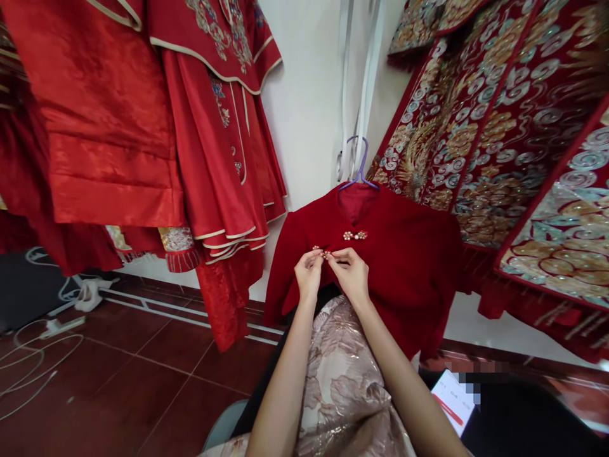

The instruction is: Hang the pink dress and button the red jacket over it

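A dark red velvet jacket (pixel 399 266) hangs in front of me on a purple hanger (pixel 363 162). At its neckline a beaded flower clasp (pixel 355 235) joins the two front edges. Just below and to the left, another beaded clasp (pixel 325 254) sits between my fingertips. My left hand (pixel 308 271) pinches its left side, and my right hand (pixel 351 271) pinches the right. The fingertips of both hands nearly meet, partly covering this clasp, so I cannot tell whether it is fastened. The jacket's lower front is lifted towards my hands.
Red garments (pixel 209 146) hang on the left, and embroidered ones (pixel 495 139) on the right. A white rack post (pixel 365 82) rises behind the jacket. Shiny patterned fabric (pixel 345 381) covers my lap. A lit phone (pixel 454 403) lies at lower right. White cables (pixel 33 355) trail across the tiled floor.
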Tool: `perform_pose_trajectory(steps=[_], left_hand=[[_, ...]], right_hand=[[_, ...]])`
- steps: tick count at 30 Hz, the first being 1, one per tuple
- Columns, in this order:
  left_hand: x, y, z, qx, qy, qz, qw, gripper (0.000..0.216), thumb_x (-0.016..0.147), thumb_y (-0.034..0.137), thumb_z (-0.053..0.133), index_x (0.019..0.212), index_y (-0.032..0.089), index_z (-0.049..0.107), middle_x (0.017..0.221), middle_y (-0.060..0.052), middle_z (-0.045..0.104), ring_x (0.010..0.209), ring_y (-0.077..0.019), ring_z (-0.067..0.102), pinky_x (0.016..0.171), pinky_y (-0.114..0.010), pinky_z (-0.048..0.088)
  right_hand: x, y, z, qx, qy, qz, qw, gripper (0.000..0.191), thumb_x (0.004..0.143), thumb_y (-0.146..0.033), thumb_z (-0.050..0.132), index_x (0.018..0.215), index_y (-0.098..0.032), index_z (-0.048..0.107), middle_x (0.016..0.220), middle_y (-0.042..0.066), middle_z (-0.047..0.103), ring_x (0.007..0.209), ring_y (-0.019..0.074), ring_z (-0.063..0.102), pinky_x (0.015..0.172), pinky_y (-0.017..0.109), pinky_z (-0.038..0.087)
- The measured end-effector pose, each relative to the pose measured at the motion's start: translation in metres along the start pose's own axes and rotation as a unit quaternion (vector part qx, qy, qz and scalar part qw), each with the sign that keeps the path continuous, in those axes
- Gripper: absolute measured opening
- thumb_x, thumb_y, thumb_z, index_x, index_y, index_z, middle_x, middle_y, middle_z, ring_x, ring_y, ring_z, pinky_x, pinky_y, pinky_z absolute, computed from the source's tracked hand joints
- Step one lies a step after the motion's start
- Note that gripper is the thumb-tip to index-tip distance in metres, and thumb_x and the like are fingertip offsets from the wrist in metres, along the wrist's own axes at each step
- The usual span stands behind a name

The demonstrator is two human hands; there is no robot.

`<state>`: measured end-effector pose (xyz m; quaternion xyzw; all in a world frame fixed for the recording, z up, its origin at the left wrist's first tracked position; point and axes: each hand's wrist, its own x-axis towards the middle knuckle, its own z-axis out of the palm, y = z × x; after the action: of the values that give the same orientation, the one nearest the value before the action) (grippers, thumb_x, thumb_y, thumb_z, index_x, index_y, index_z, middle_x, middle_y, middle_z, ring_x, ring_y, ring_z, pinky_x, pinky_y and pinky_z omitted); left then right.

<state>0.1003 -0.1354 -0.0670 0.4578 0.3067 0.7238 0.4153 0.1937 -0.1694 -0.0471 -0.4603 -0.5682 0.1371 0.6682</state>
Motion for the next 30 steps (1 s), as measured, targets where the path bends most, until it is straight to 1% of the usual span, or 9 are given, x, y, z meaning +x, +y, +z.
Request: perform_pose_trajectory(steps=[8, 12, 19, 21, 23, 25, 27, 29, 30], left_hand=[[0.0, 0.006, 0.001, 0.051, 0.011, 0.005, 0.999, 0.018, 0.067, 0.014, 0.071, 0.084, 0.01, 0.067, 0.085, -0.01, 0.072, 0.076, -0.0158, 0.068, 0.08, -0.033, 0.055], [0.0, 0.016, -0.007, 0.122, -0.019, 0.019, 0.992, 0.017, 0.068, 0.012, 0.07, 0.085, 0.011, 0.07, 0.081, -0.01, 0.073, 0.073, -0.0166, 0.069, 0.078, -0.034, 0.056], [0.018, 0.018, -0.016, 0.154, -0.084, 0.018, 0.984, 0.011, 0.068, 0.014, 0.071, 0.079, 0.013, 0.072, 0.082, -0.01, 0.074, 0.075, -0.0177, 0.07, 0.081, -0.035, 0.056], [0.02, 0.016, -0.021, 0.158, -0.101, 0.02, 0.982, 0.01, 0.07, 0.014, 0.069, 0.08, 0.013, 0.072, 0.085, -0.01, 0.074, 0.077, -0.0179, 0.07, 0.083, -0.036, 0.055], [0.016, 0.014, -0.03, 0.167, -0.096, 0.031, 0.981, 0.012, 0.076, 0.016, 0.063, 0.085, 0.015, 0.072, 0.09, -0.01, 0.074, 0.083, -0.0183, 0.07, 0.086, -0.036, 0.054], [0.008, 0.01, -0.043, 0.198, -0.061, 0.049, 0.977, 0.018, 0.081, 0.016, 0.056, 0.09, 0.018, 0.072, 0.095, -0.008, 0.073, 0.09, -0.0186, 0.069, 0.091, -0.037, 0.051], [0.001, 0.006, -0.056, 0.249, -0.034, 0.065, 0.966, 0.023, 0.081, 0.013, 0.053, 0.094, 0.021, 0.071, 0.1, -0.006, 0.072, 0.097, -0.0189, 0.066, 0.097, -0.038, 0.047], [-0.003, 0.002, -0.067, 0.282, -0.04, 0.062, 0.956, 0.025, 0.081, 0.012, 0.051, 0.096, 0.021, 0.069, 0.102, -0.006, 0.071, 0.1, -0.0187, 0.065, 0.098, -0.038, 0.045], [-0.004, 0.0, -0.072, 0.289, -0.049, 0.052, 0.955, 0.024, 0.082, 0.012, 0.049, 0.095, 0.02, 0.068, 0.102, -0.006, 0.071, 0.099, -0.0184, 0.065, 0.097, -0.037, 0.045]], right_hand=[[0.0, 0.0, 0.002, -0.044, -0.006, -0.032, 0.998, 0.03, 0.079, -0.047, 0.061, 0.081, -0.017, 0.06, 0.078, 0.005, 0.067, 0.07, 0.0161, 0.065, 0.066, 0.03, 0.058], [-0.001, 0.003, 0.002, -0.052, -0.009, -0.045, 0.998, 0.029, 0.081, -0.047, 0.059, 0.082, -0.018, 0.06, 0.08, 0.006, 0.067, 0.071, 0.0158, 0.064, 0.065, 0.03, 0.058], [0.006, 0.005, 0.006, -0.055, -0.009, -0.051, 0.997, 0.03, 0.081, -0.048, 0.058, 0.083, -0.018, 0.061, 0.079, 0.006, 0.067, 0.071, 0.0163, 0.064, 0.065, 0.03, 0.058], [0.007, 0.006, 0.002, -0.048, -0.035, -0.043, 0.997, 0.029, 0.081, -0.046, 0.059, 0.083, -0.018, 0.063, 0.082, 0.006, 0.069, 0.073, 0.0175, 0.066, 0.067, 0.031, 0.058], [0.004, 0.008, -0.01, -0.028, -0.086, -0.013, 0.996, 0.029, 0.081, -0.046, 0.059, 0.087, -0.018, 0.066, 0.085, 0.007, 0.071, 0.076, 0.0193, 0.068, 0.071, 0.033, 0.058], [-0.007, 0.013, -0.032, 0.004, -0.133, 0.034, 0.99, 0.032, 0.081, -0.046, 0.06, 0.095, -0.019, 0.068, 0.09, 0.008, 0.072, 0.078, 0.0207, 0.069, 0.073, 0.035, 0.058], [-0.022, 0.018, -0.059, 0.034, -0.146, 0.079, 0.986, 0.036, 0.08, -0.047, 0.061, 0.101, -0.019, 0.069, 0.093, 0.008, 0.072, 0.078, 0.0206, 0.069, 0.073, 0.036, 0.058], [-0.036, 0.023, -0.085, 0.019, -0.136, 0.117, 0.984, 0.036, 0.081, -0.047, 0.06, 0.099, -0.018, 0.069, 0.083, 0.008, 0.072, 0.071, 0.0196, 0.068, 0.063, 0.033, 0.059], [-0.041, 0.025, -0.095, 0.0, -0.16, 0.12, 0.98, 0.034, 0.08, -0.046, 0.062, 0.097, -0.018, 0.07, 0.083, 0.008, 0.072, 0.071, 0.0196, 0.068, 0.064, 0.033, 0.059]])
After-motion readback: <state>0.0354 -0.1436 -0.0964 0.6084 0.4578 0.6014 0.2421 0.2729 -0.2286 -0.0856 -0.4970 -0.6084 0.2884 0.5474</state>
